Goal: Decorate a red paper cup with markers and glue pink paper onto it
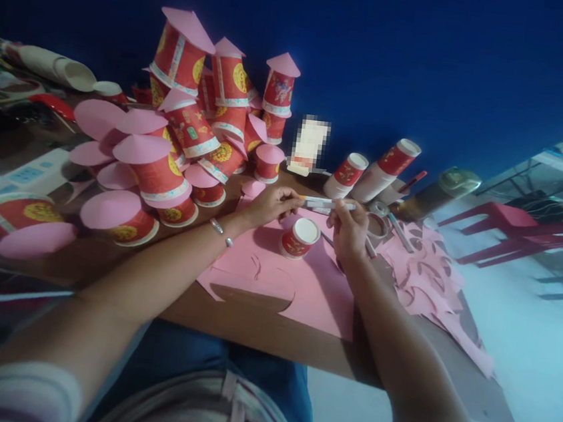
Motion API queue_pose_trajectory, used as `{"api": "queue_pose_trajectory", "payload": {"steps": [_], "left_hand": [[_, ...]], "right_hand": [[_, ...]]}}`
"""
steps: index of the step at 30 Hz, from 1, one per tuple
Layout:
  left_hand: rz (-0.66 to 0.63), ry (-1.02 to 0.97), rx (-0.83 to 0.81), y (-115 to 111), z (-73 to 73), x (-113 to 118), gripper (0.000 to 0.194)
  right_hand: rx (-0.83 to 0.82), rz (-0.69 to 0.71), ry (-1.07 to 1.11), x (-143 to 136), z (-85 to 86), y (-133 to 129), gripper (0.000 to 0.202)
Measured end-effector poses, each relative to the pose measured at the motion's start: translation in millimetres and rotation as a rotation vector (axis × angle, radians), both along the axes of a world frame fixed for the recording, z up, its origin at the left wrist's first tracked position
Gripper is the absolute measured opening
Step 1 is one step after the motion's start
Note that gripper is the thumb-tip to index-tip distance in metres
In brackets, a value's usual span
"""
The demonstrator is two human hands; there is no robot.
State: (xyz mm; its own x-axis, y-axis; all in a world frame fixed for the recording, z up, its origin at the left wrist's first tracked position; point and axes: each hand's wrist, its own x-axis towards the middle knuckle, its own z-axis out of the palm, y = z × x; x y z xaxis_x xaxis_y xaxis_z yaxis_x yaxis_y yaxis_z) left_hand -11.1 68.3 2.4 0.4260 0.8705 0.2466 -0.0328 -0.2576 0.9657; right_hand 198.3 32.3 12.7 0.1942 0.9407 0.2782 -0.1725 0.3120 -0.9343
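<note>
Above a sheet of pink paper (323, 296), my two hands hold a slim, whitish, pen-like tool (318, 203) level between them. My left hand (278, 207) pinches its left end, where a small orange-yellow part shows. The fingers of my right hand (350, 226) are closed around the other end. Just below the tool, a short red paper cup (294, 244) with its white base up stands on the pink sheet. A curved piece is cut out of the sheet's near edge, and brown table shows through.
Red paper-cup lanterns (152, 170) with pink cone tops crowd the left side, some stacked. Paper cups (348, 176), a tape roll (376, 226) and a bottle (439, 191) stand at right. Pink paper scraps (426, 273) cover the right end. A red stool (509, 225) stands beyond.
</note>
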Motion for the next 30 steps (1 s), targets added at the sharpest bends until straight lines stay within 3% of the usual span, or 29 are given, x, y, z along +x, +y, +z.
{"api": "queue_pose_trajectory", "payload": {"steps": [3, 8, 13, 22, 24, 28, 30], "left_hand": [[0.034, 0.065, 0.062, -0.8, -2.9, -1.5, 0.026], [0.1, 0.251, 0.421, -4.3, -2.9, -3.8, 0.016], [0.042, 0.343, 0.466, -2.1, -5.3, -6.5, 0.02], [-0.021, 0.281, 0.324, -2.0, -4.9, -4.9, 0.029], [0.027, 0.304, 0.365, 1.5, -5.0, -11.2, 0.025], [0.22, 0.343, 0.423, 10.3, -3.9, -21.6, 0.027], [0.251, 0.348, 0.48, 11.6, -4.6, -19.1, 0.023]], "right_hand": [[-0.046, 0.071, 0.027, 1.4, -3.0, 3.0, 0.044], [-0.121, 0.189, 0.061, 4.7, -7.6, 5.3, 0.043], [-0.145, 0.253, -0.017, 1.2, -10.3, 0.2, 0.043], [-0.119, 0.136, 0.024, -11.5, -14.5, -1.2, 0.05], [-0.083, 0.056, 0.024, 2.1, -6.8, 3.9, 0.049], [0.105, -0.276, 0.068, 48.8, 9.5, 21.1, 0.05], [0.079, -0.258, -0.068, 64.7, 9.4, 26.6, 0.053]]}}
